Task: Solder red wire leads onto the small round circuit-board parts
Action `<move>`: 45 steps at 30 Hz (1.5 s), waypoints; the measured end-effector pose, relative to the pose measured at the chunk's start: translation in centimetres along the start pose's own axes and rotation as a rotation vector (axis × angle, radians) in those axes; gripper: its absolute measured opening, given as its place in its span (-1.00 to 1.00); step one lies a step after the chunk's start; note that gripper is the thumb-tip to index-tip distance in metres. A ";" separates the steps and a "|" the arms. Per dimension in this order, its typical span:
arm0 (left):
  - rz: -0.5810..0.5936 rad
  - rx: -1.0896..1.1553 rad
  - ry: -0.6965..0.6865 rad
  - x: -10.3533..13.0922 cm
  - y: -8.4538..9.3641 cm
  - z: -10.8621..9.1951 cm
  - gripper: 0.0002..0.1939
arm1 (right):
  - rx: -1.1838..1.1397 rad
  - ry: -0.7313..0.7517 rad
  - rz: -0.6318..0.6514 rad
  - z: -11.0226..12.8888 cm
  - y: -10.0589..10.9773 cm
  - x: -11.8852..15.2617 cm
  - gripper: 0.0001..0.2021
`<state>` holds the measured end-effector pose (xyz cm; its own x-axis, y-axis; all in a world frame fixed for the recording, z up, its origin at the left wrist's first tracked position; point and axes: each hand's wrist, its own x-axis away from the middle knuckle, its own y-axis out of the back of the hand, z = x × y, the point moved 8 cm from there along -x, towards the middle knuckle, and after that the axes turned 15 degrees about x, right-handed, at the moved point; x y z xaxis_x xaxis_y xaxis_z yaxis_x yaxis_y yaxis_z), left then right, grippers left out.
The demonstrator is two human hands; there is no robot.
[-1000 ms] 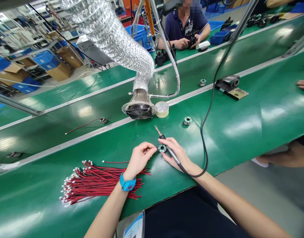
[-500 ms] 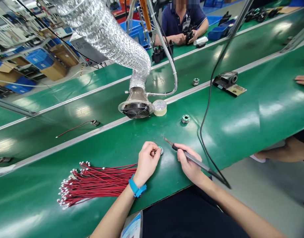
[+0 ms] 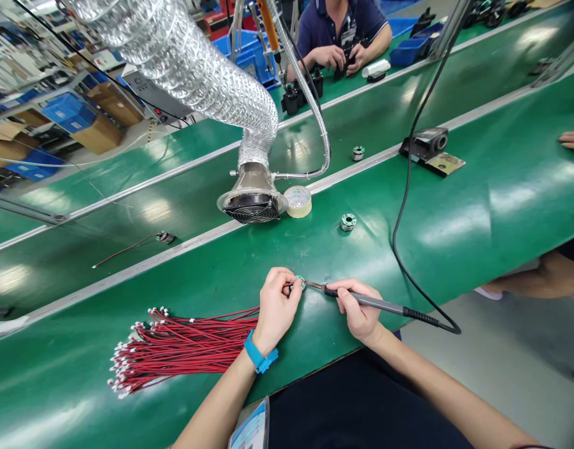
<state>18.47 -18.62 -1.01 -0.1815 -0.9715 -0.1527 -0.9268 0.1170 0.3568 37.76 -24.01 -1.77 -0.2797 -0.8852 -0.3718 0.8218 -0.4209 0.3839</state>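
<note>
My left hand (image 3: 276, 305), wearing a blue wristband, is closed with its fingertips on a small round motor part with a green circuit board (image 3: 301, 282). The fingers cover most of that part; whether a wire is pinched there too is hidden. In my right hand (image 3: 364, 312) is a soldering iron (image 3: 380, 304), held like a pen, its tip at the edge of the round part. Beside my left wrist lies a bundle of red and black wires (image 3: 188, 347) with white connectors. Farther up the green bench sits another round motor part (image 3: 348, 222).
A fume-extractor hood (image 3: 254, 206) on a foil duct hangs over the bench beside a tape roll (image 3: 299, 201). A soldering-iron stand (image 3: 430, 151) is at right. On the conveyor (image 3: 212, 193) are a wired motor part (image 3: 164, 237) and another one (image 3: 358, 153). A co-worker (image 3: 338, 43) sits opposite.
My right hand has brought the soldering iron's tip left and down onto the round part. The iron now lies flatter and its cable has swung right. My left hand stays nearly still.
</note>
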 end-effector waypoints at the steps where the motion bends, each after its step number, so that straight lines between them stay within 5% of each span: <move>1: -0.003 -0.002 -0.002 0.0 0.0 0.0 -0.84 | -0.004 -0.004 0.000 -0.1 0.0 0.0 -0.71; 22: -0.026 -0.042 -0.012 -0.2 0.0 -0.6 -0.81 | -0.096 -0.087 0.036 -0.8 -0.8 -0.2 -0.72; 31: -0.033 -0.058 -0.009 -0.3 -0.1 -0.6 -0.80 | -0.167 -0.138 -0.047 -1.8 -0.1 -1.4 -0.71; 34: -0.028 -0.050 -0.012 -0.2 -0.1 -0.5 -0.79 | -0.039 -0.058 -0.070 -1.9 1.0 -5.5 -0.73; 39: -0.034 -0.065 -0.025 -0.3 0.0 -0.5 -0.78 | 0.355 0.133 -0.134 -3.4 2.2 -17.6 -0.70; 45: -0.032 -0.057 -0.021 -0.3 -0.1 -0.3 -0.80 | 0.653 0.145 0.116 -8.7 -3.3 -30.2 -0.45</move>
<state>18.72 -18.44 -0.71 -0.1592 -0.9699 -0.1843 -0.9120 0.0730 0.4036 47.79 5.87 0.87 -0.1009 -0.9155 -0.3894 0.3619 -0.3983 0.8428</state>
